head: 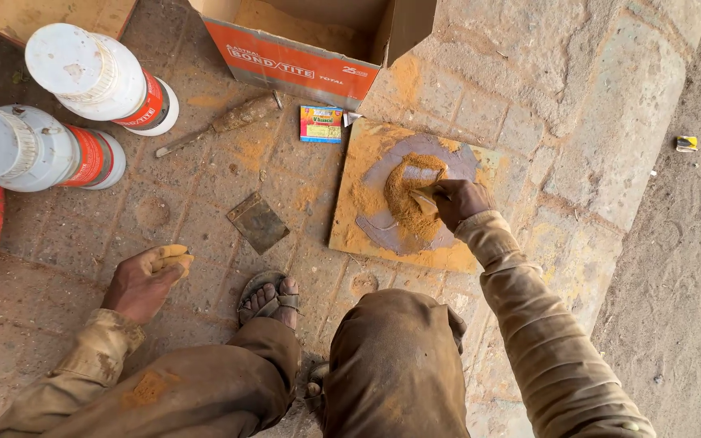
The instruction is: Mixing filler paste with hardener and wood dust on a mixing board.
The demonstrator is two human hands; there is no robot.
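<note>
My right hand [458, 200] is curled shut around a small flat scraper [425, 199], its blade pressed into the heap of orange-brown putty [410, 197] in the middle of the square mixing board [349, 227]. A grey smear rings the heap on the board, and loose orange powder covers the board's edges.

My left hand [146, 280] rests knuckles-down on the brick floor [83, 243], well to the left of the board, fingers folded into a loose fist and caked with the same orange paste; I cannot tell whether anything is inside it.

Just left of the board lies a small metal plate [258, 221]. Above the board's top left corner sits a small colourful packet [321, 124], and beyond that an open orange cardboard box [302, 61]. Left of the packet lies a dusty tool with a handle [225, 123], then two white tubs [83, 109] on their sides. My sandalled foot [270, 297] is below the metal plate.
</note>
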